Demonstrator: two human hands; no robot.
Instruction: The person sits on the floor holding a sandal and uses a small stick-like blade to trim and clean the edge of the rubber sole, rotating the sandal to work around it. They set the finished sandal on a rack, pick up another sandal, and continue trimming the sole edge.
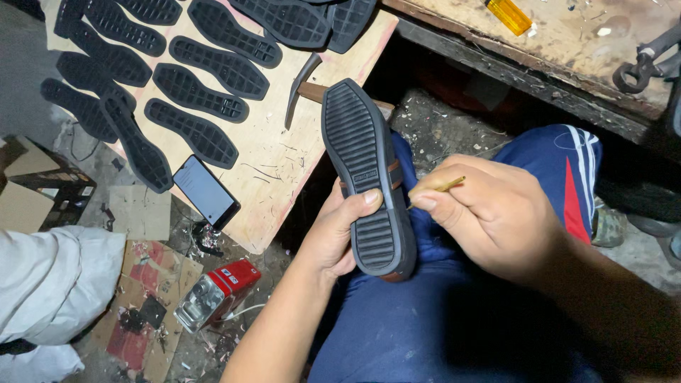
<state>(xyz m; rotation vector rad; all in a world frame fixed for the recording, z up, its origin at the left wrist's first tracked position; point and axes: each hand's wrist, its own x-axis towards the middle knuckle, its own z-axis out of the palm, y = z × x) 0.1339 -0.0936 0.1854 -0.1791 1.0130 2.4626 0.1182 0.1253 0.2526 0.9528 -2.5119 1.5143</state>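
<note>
Gripped sole-up at the centre of the frame, a shoe (pixel 365 177) with a dark ribbed rubber sole and a brown upper rests in the left hand (pixel 333 237). That hand comes up from the bottom centre on a bare forearm, fingers curled under the heel end, thumb laid flat across the sole where the tread pattern changes. The shoe's toe points toward the top of the frame; its heel sits low, over the person's lap in blue trousers (pixel 425 326).

To the right, the right hand (pixel 489 213) enters from the lower right, wrist bent, fingers bunched in a tight pinch around a thin wooden stick (pixel 443 186). The stick's lower tip meets the right edge of the shoe, at the seam between sole and upper.

Across the upper left lies a pale wooden board (pixel 273 159) carrying rows of loose black rubber soles (pixel 198 85). A dark smartphone (pixel 206 191) lies near the board's lower edge. Between the board and the shoe's toe rests a hammer (pixel 301 85) with a dark metal head.

Lower left on the littered floor sits a red and silver box-shaped lamp (pixel 216 294). At the top right, on a worn workbench (pixel 567 57), lies a yellow lighter (pixel 509 15).
</note>
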